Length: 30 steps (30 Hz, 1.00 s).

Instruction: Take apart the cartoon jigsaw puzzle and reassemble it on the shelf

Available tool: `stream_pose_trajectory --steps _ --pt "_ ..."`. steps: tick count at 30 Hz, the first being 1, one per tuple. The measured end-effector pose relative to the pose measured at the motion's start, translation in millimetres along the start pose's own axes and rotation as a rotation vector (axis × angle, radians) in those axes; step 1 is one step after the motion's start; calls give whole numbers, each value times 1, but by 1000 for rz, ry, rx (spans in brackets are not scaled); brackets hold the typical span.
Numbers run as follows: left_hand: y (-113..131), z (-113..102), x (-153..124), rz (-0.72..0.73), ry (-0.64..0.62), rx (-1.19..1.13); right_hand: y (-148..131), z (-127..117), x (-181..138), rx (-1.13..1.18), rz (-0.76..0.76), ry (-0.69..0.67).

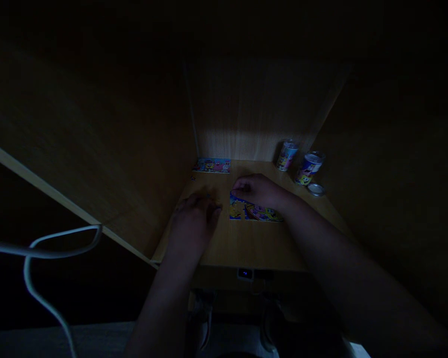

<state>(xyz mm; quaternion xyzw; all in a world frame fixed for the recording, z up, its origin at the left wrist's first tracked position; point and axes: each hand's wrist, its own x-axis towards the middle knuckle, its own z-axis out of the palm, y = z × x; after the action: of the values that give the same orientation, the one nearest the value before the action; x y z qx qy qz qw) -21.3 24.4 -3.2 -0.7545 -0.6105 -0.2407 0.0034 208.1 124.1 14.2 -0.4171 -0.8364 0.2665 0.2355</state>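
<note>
Head view: left hand [194, 219] beside, right hand [257, 191] on puzzle [259, 213]; cans [309, 168], lid [315, 189] beyond; both grips indiscernible.

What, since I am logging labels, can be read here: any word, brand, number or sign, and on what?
No text is legible.
Far can and near can: cartoon print, lettering too dark and small to read.
Puzzle and picture card: cartoon figures, no readable words.

A narrow wooden desk [246, 246] stood boxed in by tall wooden side panels [108, 149] and a back panel [254, 114], most of it in deep shadow. Dim light pooled at the back panel's foot. A white cable [41, 246] looped at left above the grey floor [97, 338].
</note>
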Motion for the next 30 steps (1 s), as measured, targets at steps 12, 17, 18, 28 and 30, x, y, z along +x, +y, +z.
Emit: stream_pose_trajectory --steps 12,17,18,28,30 --pt "-1 -7 1 84 -97 -386 -3 0 -1 141 -25 -56" --pt "5 -9 -3 30 -77 -518 -9 -2 -4 313 -44 -199" --pt "7 -8 -4 24 -65 -539 -9 -2 -4 343 -42 -224" --pt "15 4 -5 0 34 -580 -9 -6 -3 471 -10 -340" --pt "14 3 -6 -9 50 -577 -11 -9 -3 474 16 -352"
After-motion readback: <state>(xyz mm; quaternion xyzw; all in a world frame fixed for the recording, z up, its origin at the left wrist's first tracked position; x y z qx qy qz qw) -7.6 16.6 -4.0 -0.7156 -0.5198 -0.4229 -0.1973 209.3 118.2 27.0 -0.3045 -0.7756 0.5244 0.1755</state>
